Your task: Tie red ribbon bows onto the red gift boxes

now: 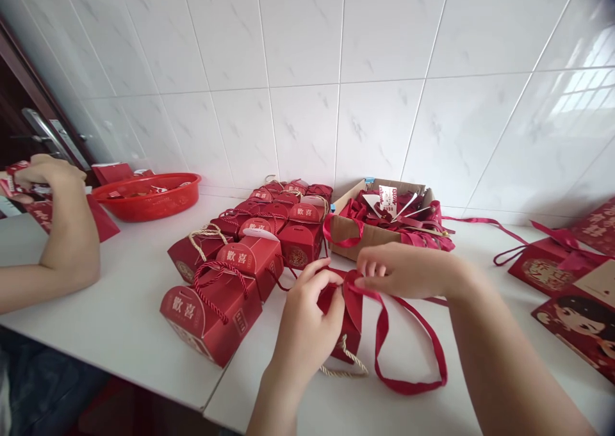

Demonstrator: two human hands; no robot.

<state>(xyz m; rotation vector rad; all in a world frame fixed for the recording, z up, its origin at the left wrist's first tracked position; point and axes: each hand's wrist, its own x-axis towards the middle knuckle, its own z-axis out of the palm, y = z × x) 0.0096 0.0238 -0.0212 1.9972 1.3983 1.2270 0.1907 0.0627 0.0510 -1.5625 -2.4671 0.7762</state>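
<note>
Between my hands a small red gift box (pixel 354 314) rests on the white table, with a cream cord handle (pixel 346 364) at its near side. My left hand (pixel 312 314) is curled against the box's left side and top, its fingers gripping it. A long red ribbon (pixel 410 385) runs from the box top and loops over the table on the right. My right hand (pixel 401 269) pinches this ribbon close above the box. The fingertips of both hands nearly meet at the box top.
Several finished red boxes (pixel 230 295) stand in rows on the left. Behind my hands is a cardboard box (pixel 348 232) of ribbons. A red basin (pixel 148 209) and another person's arm (pixel 72 231) are far left. More red boxes (pixel 542 266) lie right.
</note>
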